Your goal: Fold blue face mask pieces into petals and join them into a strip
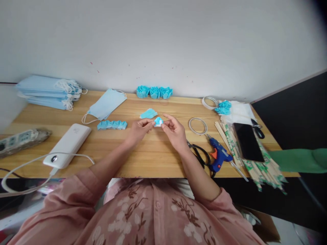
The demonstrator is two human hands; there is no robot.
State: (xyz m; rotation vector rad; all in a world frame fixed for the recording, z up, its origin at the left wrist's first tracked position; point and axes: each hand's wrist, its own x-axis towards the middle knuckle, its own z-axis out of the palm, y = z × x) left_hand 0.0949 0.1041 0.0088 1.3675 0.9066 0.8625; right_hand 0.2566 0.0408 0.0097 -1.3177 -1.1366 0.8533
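Both my hands meet above the middle of the wooden table (153, 156). My left hand (139, 131) and my right hand (173, 131) pinch a small folded piece of blue mask fabric (158, 121) between their fingertips. Just behind it on the table lies another blue fabric scrap (148, 113). A pleated blue strip (112, 125) lies to the left of my left hand. Three finished blue fabric rosettes (154, 92) stand in a row against the wall.
A stack of face masks (48, 91) and a loose mask (106, 105) lie at the left, with a white power bank (67, 144) and a power strip (21, 140). To the right: tape rings (198, 126), scissors (200, 154), blue glue gun (219, 154), phone (247, 141) on wrapped chopsticks (255, 160).
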